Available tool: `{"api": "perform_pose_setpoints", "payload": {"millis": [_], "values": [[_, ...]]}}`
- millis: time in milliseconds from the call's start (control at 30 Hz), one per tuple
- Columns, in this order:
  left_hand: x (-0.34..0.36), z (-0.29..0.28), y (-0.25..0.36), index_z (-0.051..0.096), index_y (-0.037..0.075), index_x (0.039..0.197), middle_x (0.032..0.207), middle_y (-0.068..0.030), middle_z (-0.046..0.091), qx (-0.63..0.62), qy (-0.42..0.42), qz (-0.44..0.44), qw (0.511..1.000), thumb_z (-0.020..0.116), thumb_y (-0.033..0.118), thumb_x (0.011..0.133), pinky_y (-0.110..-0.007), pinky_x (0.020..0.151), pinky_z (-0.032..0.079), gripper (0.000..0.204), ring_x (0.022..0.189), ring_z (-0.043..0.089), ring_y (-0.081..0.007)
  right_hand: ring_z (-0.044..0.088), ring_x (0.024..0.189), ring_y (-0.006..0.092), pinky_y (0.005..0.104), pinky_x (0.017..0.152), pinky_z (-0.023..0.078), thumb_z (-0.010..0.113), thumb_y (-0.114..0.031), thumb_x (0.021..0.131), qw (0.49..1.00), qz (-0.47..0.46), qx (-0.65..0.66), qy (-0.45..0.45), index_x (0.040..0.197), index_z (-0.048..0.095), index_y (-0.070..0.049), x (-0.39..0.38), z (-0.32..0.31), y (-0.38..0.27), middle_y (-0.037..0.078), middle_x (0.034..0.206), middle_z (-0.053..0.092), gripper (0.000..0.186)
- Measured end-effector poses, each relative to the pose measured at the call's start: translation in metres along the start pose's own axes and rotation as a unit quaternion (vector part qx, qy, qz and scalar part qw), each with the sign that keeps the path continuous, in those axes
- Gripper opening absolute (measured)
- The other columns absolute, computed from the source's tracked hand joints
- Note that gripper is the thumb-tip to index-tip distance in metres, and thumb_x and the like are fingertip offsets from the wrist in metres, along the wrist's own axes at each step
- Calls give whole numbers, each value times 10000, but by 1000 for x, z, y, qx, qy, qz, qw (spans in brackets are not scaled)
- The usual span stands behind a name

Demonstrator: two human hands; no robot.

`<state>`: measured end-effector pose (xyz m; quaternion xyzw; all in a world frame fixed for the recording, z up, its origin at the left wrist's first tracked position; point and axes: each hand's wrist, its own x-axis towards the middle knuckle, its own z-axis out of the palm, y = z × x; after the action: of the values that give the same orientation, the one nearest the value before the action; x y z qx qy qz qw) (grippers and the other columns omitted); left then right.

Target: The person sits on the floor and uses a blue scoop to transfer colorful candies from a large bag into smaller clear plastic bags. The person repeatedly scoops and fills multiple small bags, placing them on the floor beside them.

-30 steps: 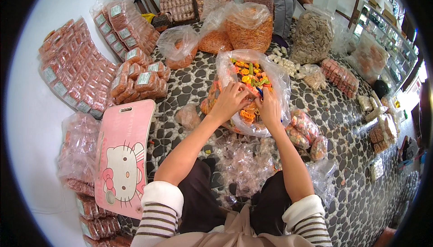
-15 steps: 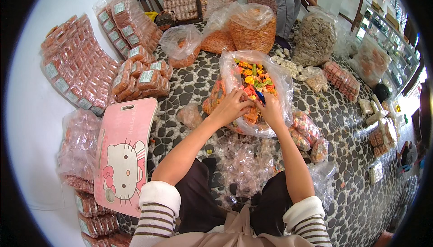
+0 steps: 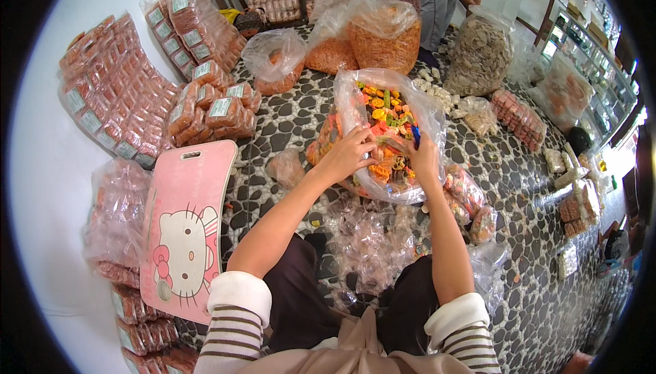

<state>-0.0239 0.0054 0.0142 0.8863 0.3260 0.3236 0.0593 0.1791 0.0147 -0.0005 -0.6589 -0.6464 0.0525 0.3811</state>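
Over a large clear plastic bag [image 3: 432, 117] of colourful snack pieces [image 3: 391, 115], both hands work close together. My left hand [image 3: 348, 157] is closed in a pinch at the bag's near left, on what looks like the edge of thin clear plastic [image 3: 392, 144] stretched between the hands. My right hand [image 3: 425, 162] grips a small blue object [image 3: 415, 135], its kind mostly hidden by the fingers. Below the big bag, a heap of crumpled clear plastic bags [image 3: 369, 244] lies on the floor between my legs.
A pink folding table top [image 3: 190, 189] leans at the left, near stacked snack packs [image 3: 113, 94]. Big bags of orange snacks [image 3: 384, 39] and grey-beige chips [image 3: 480, 52] stand behind. Small filled bags [image 3: 465, 193] lie at right. Another person [image 3: 437, 5] bends at the back.
My hands have moved apart; my right hand shifted right with the blue object, now held more upright. My left hand moved slightly left. Thin plastic now shows between them.
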Motion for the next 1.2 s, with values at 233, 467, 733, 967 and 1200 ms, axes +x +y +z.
{"api": "perform_pose_setpoints", "payload": {"millis": [233, 467, 733, 967, 1200], "values": [[-2, 27, -8, 521, 34, 855, 989, -56, 506, -227, 54, -127, 964, 597, 233, 829, -345, 794, 454, 215, 941, 536, -186, 615, 545, 244, 361, 492, 455, 604, -162, 759, 966, 172, 134, -141, 833, 557, 62, 12, 4, 38, 152, 583, 590, 241], [15, 45, -10, 436, 84, 1018, 997, -59, 543, -515, 62, -413, 748, 442, 339, 921, -305, 769, 505, 272, 855, 611, -171, 476, 495, 99, 217, 393, 359, 555, -238, 856, 785, 288, 515, -190, 911, 551, 9, 15, -14, 22, 75, 695, 567, 253], [32, 49, -1, 324, 102, 1235, 1038, -75, 546, -598, 36, -422, 680, 359, 349, 948, -282, 719, 502, 380, 865, 604, -167, 465, 574, 77, 199, 427, 367, 610, -284, 827, 870, 197, 374, -255, 1057, 463, -51, 7, -22, 12, 22, 744, 516, 359], [28, 57, -9, 254, 57, 1307, 1075, -95, 528, -584, 34, -406, 703, 393, 351, 937, -283, 721, 507, 493, 855, 613, -173, 527, 579, 104, 253, 487, 420, 682, -302, 765, 879, 178, 373, -238, 1028, 493, -40, 11, -16, 17, 54, 738, 594, 417], [18, 72, -26, 253, 38, 1320, 1157, -121, 481, -520, 27, -379, 765, 490, 340, 899, -283, 727, 515, 570, 862, 616, -195, 567, 614, 160, 309, 567, 445, 697, -202, 729, 954, 94, 254, -128, 956, 591, -8, 9, -10, 15, 83, 685, 593, 317]]}}
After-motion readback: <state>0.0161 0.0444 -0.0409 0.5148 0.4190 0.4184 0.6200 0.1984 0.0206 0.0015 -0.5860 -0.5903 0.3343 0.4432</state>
